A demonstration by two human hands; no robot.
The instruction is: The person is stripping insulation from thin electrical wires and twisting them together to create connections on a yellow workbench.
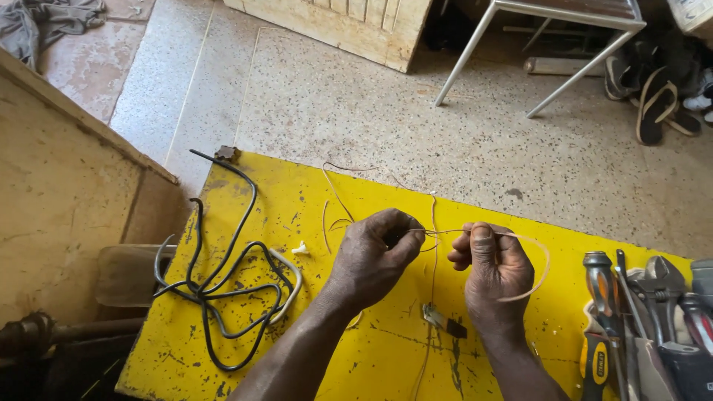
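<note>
Yellow painted metal tabletop [223, 349], scratched and chipped all over, is what everything sits on in the head view. Both hands are over its middle, closer to the far edge. The left hand [371, 256] has its fingers curled in and pinched on a thin, pale bare wire [445, 232], and the right hand [490, 267] is closed on the same wire just beside it, thumb pressed on top. So the wire runs between the two hands, then loops out past the right hand and curves back down towards it. More of the thin strand trails off towards the far edge, and a bit hangs down to a small dark component with a metal tab [444, 321] lying on the tabletop below the hands. I think it's attached to that piece, but it's too fine to be sure.

Over by the left edge there's a tangled black rubber cable [223, 289] with a grey cable loop [291, 276] mixed into it, well apart from the hands. At the right edge sits a pile of hand tools [646, 312]: screwdrivers with black and orange handles, plus pliers. Beyond the table is a speckled terrazzo floor [371, 104].
</note>
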